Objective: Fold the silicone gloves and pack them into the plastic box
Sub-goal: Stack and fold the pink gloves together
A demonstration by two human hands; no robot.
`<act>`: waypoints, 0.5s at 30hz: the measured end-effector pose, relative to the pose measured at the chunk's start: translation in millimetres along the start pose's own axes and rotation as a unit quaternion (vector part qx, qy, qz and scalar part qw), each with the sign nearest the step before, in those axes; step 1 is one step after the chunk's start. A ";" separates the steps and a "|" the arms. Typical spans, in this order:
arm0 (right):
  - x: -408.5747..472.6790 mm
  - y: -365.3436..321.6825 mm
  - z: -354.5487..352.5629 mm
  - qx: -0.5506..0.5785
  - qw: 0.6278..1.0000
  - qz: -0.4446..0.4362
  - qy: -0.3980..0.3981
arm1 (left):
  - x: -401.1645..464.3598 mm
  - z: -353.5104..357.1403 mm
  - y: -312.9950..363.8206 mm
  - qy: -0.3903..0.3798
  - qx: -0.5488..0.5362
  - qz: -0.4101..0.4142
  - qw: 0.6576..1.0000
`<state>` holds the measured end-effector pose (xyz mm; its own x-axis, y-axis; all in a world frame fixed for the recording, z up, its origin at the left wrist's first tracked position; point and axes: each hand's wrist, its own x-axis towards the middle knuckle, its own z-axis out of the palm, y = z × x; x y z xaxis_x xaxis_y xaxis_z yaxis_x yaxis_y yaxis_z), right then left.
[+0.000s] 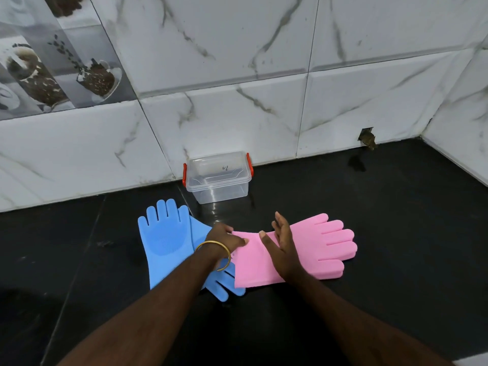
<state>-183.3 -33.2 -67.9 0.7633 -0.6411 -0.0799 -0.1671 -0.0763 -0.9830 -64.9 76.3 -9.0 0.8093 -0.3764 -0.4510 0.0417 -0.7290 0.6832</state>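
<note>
On the black counter (369, 233) the pink gloves (311, 249) lie stacked flat, fingers pointing right, partly over the blue gloves (166, 241). Folding seems just begun: the left hand (224, 240) pinches the pink cuff's edge, the right hand (284, 247) rests spread across the middle. Next, the cuff likely needs carrying over that hand. The clear plastic box (217, 178) waits lidded by the wall; its scribbled mark is unreadable.

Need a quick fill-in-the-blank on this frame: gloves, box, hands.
1. The left hand pinches the cuff of the ____ silicone gloves.
2. The clear plastic box has ____ latches and stands against the tiled wall.
3. The blue silicone gloves lie on the ____ countertop.
4. The right hand rests open on the pink gloves.

Missing: pink; red; black
</note>
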 end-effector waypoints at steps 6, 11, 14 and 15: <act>8.9 -19.9 -23.9 0.252 0.962 0.108 -0.011 | -26.5 22.9 57.3 -0.081 -0.164 0.042 0.982; 6.1 -31.0 -72.1 0.278 0.957 0.081 -0.031 | -18.4 72.0 98.1 -0.110 -0.167 -0.019 0.980; 5.0 -21.4 -104.8 0.146 0.988 0.041 -0.026 | -11.3 96.3 109.7 -0.132 -0.199 -0.055 0.970; 4.6 -17.1 -114.4 0.099 0.994 0.030 -0.032 | -8.9 102.3 112.1 -0.118 -0.187 -0.059 0.974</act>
<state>-248.4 -122.2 -32.5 0.7950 -0.5896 -0.1428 -0.0917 0.1160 -0.9890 -127.4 -60.5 12.8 0.6302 -0.4553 -0.6289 0.3723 -0.5335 0.7594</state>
